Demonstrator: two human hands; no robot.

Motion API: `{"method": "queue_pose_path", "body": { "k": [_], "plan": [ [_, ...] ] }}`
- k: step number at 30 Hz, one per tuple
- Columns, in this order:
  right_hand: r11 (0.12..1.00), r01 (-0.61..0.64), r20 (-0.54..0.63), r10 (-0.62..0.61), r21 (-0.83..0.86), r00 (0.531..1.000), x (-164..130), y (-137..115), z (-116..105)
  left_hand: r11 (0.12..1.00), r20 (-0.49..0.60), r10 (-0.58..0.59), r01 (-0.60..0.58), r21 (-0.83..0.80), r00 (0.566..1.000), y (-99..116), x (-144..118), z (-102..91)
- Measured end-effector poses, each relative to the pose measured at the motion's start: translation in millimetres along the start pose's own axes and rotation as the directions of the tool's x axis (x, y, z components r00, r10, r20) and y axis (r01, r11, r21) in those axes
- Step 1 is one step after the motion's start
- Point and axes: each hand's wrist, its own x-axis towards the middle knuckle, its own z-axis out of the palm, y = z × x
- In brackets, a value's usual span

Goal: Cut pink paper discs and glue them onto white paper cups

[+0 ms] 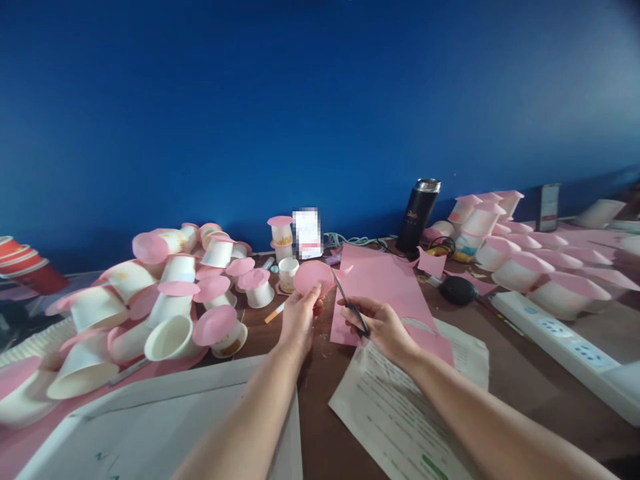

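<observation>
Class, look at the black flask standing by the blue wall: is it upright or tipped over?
Upright. The black flask stands on its base at the back of the table, silver cap on top, leaning only slightly in the picture.

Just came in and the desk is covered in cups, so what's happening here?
A person's left hand holds up a pink paper circle, while the right hand grips scissors at the circle's edge. A pink paper sheet lies behind. White paper cups, many bearing pink circles, are piled on the table.
</observation>
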Motion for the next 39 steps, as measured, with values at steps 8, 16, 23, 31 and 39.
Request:
{"method": "queue_pose_path", "body": {
  "k": [8, 16, 23, 31, 39],
  "plan": [
    [0.999, 0.045, 0.024, -0.046, 0.022, 0.999, 2.5, 5.4, -4.9, 0.990, 0.086, 0.102, -0.110, 0.087, 0.991, -7.8, 1.3, -0.7],
    [0.999, 0.054, 0.031, -0.054, 0.001, 0.998, 4.2, 7.7, -6.3, 0.988, 0.079, 0.102, -0.110, 0.106, 0.992, -9.7, 2.2, -1.3],
    [0.999, 0.039, 0.020, -0.039, -0.007, 0.999, 4.0, 7.4, -6.1, 0.988, 0.065, 0.087, -0.094, 0.119, 0.994, -7.0, 0.3, -0.6],
    [0.999, 0.039, 0.017, -0.039, 0.000, 0.999, 3.3, 5.3, -5.2, 0.989, 0.069, 0.075, -0.083, 0.122, 0.995, -5.4, 0.1, -1.7],
    [0.999, 0.028, 0.009, -0.028, -0.018, 1.000, 2.7, 2.2, -4.9, 0.993, 0.048, 0.070, -0.074, 0.092, 0.996, -4.7, 0.2, -1.8]
  ]
}}
